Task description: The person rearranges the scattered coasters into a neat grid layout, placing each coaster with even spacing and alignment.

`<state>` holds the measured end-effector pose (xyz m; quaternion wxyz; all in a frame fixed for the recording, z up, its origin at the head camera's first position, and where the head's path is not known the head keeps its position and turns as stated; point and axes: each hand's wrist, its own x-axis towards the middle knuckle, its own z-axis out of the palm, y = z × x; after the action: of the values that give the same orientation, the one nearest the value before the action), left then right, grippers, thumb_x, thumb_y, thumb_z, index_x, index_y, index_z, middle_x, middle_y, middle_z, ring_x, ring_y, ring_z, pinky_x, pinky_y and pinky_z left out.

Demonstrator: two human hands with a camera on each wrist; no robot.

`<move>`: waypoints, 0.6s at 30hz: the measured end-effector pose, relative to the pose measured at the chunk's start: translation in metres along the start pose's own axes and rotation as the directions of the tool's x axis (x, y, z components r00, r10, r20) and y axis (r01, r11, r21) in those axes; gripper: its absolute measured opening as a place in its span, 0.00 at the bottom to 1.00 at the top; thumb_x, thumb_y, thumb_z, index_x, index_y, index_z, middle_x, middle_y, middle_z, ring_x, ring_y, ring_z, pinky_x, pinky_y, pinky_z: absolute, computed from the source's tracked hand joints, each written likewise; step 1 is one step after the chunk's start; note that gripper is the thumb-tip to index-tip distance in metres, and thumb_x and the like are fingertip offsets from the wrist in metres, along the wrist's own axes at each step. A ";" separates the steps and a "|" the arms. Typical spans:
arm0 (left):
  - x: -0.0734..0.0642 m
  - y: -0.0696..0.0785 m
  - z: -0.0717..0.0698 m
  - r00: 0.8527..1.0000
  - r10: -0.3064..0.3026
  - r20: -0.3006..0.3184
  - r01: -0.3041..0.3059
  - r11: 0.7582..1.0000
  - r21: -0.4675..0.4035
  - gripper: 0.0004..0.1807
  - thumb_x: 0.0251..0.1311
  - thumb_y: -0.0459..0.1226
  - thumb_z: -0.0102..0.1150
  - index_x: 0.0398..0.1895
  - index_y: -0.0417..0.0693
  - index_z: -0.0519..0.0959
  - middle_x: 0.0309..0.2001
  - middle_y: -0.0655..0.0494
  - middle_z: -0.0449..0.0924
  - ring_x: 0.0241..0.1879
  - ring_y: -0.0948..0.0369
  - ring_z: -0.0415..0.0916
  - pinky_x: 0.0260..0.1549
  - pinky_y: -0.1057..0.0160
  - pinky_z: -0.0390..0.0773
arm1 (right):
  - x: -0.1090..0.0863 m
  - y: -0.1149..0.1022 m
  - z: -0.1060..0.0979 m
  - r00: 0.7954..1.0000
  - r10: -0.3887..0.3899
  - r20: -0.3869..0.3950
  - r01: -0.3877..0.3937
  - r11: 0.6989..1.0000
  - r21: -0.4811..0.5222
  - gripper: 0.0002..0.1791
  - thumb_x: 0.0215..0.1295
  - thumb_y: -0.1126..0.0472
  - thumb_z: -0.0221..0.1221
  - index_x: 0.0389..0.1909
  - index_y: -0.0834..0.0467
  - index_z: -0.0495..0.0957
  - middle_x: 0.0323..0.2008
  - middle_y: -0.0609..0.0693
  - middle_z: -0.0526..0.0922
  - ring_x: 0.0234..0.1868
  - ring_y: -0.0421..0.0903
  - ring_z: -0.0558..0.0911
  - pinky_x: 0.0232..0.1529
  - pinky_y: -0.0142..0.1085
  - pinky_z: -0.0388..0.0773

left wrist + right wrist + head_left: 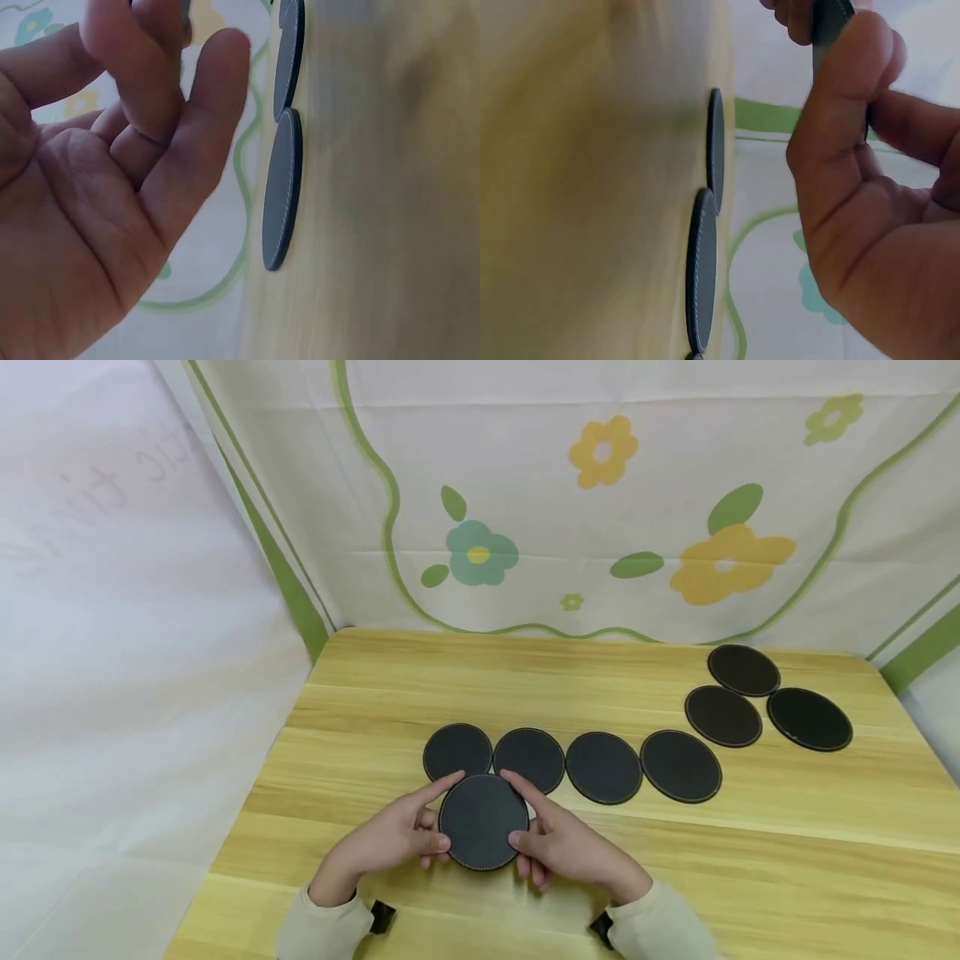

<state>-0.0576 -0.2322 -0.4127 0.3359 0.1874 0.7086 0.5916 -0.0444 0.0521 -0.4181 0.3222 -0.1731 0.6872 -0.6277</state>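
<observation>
A round black coaster (483, 822) with a stitched edge is held between both hands, raised off the table in the wrist views. My left hand (393, 835) grips its left edge, thumb on the upper face and fingers around the rim. At the opposite edge my right hand (570, 843) pinches it the same way. Just beyond, several similar coasters lie flat in a row: the leftmost coaster (457, 750), a second coaster (529, 758), a third coaster (603, 767) and the rightmost coaster (681, 766). The held coaster overlaps the two leftmost in the head view.
Toward the back right lie three more black coasters: a rear coaster (744, 670), a front coaster (723, 716) and a right coaster (810, 719). The wooden table (480, 677) meets a flower-printed curtain (555, 510) behind, with a white curtain (135, 652) on the left.
</observation>
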 end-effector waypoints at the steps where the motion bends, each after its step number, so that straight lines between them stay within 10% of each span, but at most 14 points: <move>1: -0.002 -0.001 0.001 1.000 -0.009 0.003 0.009 1.000 0.000 0.45 0.68 0.25 0.58 0.82 0.48 0.46 0.26 0.32 0.77 0.23 0.56 0.76 0.31 0.64 0.80 | 0.000 0.001 0.003 1.000 0.009 0.005 -0.009 1.000 -0.009 0.43 0.76 0.66 0.55 0.82 0.50 0.41 0.19 0.56 0.80 0.13 0.47 0.76 0.19 0.40 0.79; 18: -0.011 -0.025 0.007 0.984 -0.167 -0.068 0.174 0.979 0.110 0.41 0.65 0.22 0.57 0.80 0.43 0.54 0.21 0.47 0.78 0.17 0.58 0.74 0.21 0.66 0.76 | 0.005 0.014 0.027 0.992 0.125 0.008 -0.123 0.985 -0.117 0.42 0.74 0.59 0.59 0.81 0.57 0.47 0.17 0.54 0.77 0.11 0.44 0.72 0.13 0.34 0.72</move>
<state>-0.0421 -0.2403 -0.4345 0.3531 0.1276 0.7645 0.5240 -0.0282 0.0311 -0.4327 0.3554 -0.1531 0.7295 -0.5640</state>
